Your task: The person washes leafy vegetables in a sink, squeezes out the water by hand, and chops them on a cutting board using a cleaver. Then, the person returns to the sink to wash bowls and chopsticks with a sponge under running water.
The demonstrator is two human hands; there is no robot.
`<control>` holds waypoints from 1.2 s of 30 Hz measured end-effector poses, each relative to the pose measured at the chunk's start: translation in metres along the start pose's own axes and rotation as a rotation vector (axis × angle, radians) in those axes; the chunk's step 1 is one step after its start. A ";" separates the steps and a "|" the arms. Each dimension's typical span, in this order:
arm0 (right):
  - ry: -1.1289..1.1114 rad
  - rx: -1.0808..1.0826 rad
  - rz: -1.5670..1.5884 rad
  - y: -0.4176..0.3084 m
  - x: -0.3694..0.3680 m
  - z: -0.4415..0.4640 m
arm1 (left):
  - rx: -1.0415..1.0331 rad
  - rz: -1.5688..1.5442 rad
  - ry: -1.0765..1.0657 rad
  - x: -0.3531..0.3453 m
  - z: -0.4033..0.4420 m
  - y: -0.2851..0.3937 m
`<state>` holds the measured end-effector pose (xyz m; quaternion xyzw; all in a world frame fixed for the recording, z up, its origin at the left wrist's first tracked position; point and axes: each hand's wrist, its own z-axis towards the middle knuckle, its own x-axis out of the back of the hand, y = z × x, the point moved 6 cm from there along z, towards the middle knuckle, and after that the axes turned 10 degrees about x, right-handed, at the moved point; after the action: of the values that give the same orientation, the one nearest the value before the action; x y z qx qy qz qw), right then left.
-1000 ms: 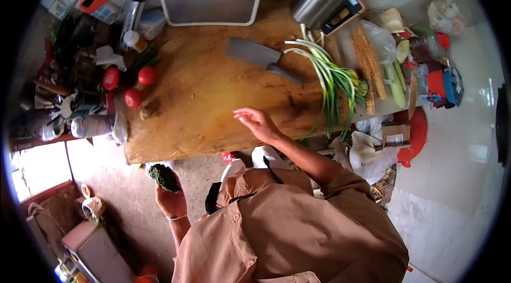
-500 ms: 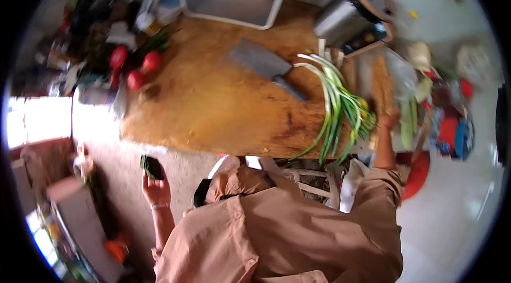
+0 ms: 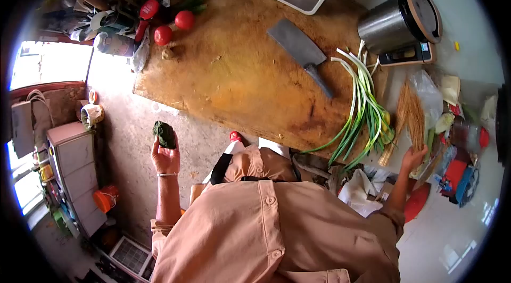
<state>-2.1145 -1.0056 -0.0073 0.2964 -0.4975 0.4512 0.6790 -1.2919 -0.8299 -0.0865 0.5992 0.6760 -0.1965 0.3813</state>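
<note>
And here's the left hand (image 3: 166, 160), out past the edge of the wooden table (image 3: 223, 78), fingers and thumb pinching a dark green wad (image 3: 164, 135)! Over right, the right hand (image 3: 414, 159) grips the near end of straw bristles (image 3: 413, 115), beside the green onions (image 3: 366, 110); the cleaver (image 3: 297, 42) lies flat on the table.

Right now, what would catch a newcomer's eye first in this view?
Probably the broad cleaver, lying on the wooden tabletop left of the green onions. Next, likely the dark green clump that the left hand holds past the tabletop's front edge.
</note>
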 end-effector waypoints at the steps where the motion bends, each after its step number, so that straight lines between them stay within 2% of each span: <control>1: 0.001 -0.005 -0.015 0.000 0.011 -0.022 | 0.015 -0.001 0.005 0.001 0.001 0.000; 3: 0.223 0.326 0.201 -0.028 0.037 -0.071 | 0.036 0.029 -0.006 -0.003 0.006 -0.002; 5: -0.123 0.306 0.451 -0.080 0.037 -0.136 | 0.069 0.028 -0.011 -0.005 0.010 -0.002; 6: -0.567 0.125 0.530 -0.105 0.026 -0.173 | 0.106 0.029 -0.041 -0.005 0.011 -0.002; 7: -0.657 0.269 0.492 -0.149 0.035 -0.203 | 0.138 0.027 -0.075 -0.006 0.012 -0.002; 8: -0.601 0.368 0.647 -0.188 0.043 -0.229 | 0.146 0.013 -0.073 -0.008 0.011 -0.002; 9: -0.711 0.400 0.659 -0.219 0.050 -0.247 | 0.155 0.005 -0.072 -0.006 0.007 0.001; 10: -0.856 0.412 0.620 -0.224 0.040 -0.266 | 0.154 0.019 -0.065 -0.005 0.004 0.005; 11: -0.886 0.363 0.736 -0.251 0.057 -0.271 | 0.152 0.034 -0.061 -0.004 0.001 0.011; 13: -0.726 0.326 0.825 -0.259 0.051 -0.290 | 0.168 0.012 -0.089 0.000 -0.009 0.022; 15: -0.889 0.236 0.873 -0.269 0.019 -0.322 | 0.138 -0.012 -0.116 0.009 -0.014 0.040; 16: -0.957 0.444 0.996 -0.307 0.019 -0.326 | 0.127 0.011 -0.120 0.017 -0.015 0.048; 17: -1.022 0.719 0.954 -0.338 0.023 -0.331 | 0.126 0.005 -0.129 0.025 -0.016 0.056; 18: -1.005 0.971 1.009 -0.383 0.051 -0.326 | 0.116 -0.014 -0.120 0.033 -0.016 0.063; 19: -1.271 1.018 0.670 -0.413 0.072 -0.316 | 0.107 -0.031 -0.116 0.037 -0.017 0.069; 20: -1.059 0.983 0.752 -0.415 0.055 -0.305 | 0.078 -0.056 -0.106 0.038 -0.022 0.076; 21: -0.851 0.948 0.826 -0.412 0.039 -0.291 | 0.089 -0.064 -0.195 0.029 -0.031 0.079; 23: -1.095 0.203 0.955 -0.416 0.049 -0.233 | 0.027 -0.056 -0.176 0.034 -0.044 0.092; 25: -0.435 0.750 0.797 -0.391 -0.027 -0.190 | 0.022 -0.060 -0.206 0.041 -0.052 0.102; 27: -0.900 0.432 0.564 -0.433 0.003 -0.214 | -0.007 -0.104 -0.223 0.046 -0.059 0.108; 28: -0.905 0.560 0.770 -0.442 -0.023 -0.244 | -0.043 -0.101 -0.219 0.047 -0.064 0.109; 29: -0.929 0.908 0.542 -0.481 0.023 -0.269 | -0.052 -0.105 -0.223 0.050 -0.067 0.110; 31: -1.275 1.127 0.473 -0.509 0.024 -0.351 | -0.029 -0.145 -0.261 0.053 -0.070 0.110; 32: -1.286 1.452 0.473 -0.522 0.051 -0.378 | -0.006 -0.181 -0.283 0.051 -0.071 0.109; 33: -1.245 1.484 0.579 -0.529 0.056 -0.392 | -0.013 -0.182 -0.296 0.049 -0.072 0.109; 35: -0.761 1.347 1.056 -0.541 0.058 -0.358 | -0.042 -0.179 -0.330 0.047 -0.080 0.113; 36: -0.768 1.159 1.080 -0.536 0.025 -0.332 | -0.107 -0.141 -0.292 0.054 -0.083 0.119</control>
<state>-1.4899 -0.9381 -0.0682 0.4500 -0.4564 0.7612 -0.0986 -1.2004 -0.7098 -0.0514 0.4943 0.6634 -0.2713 0.4919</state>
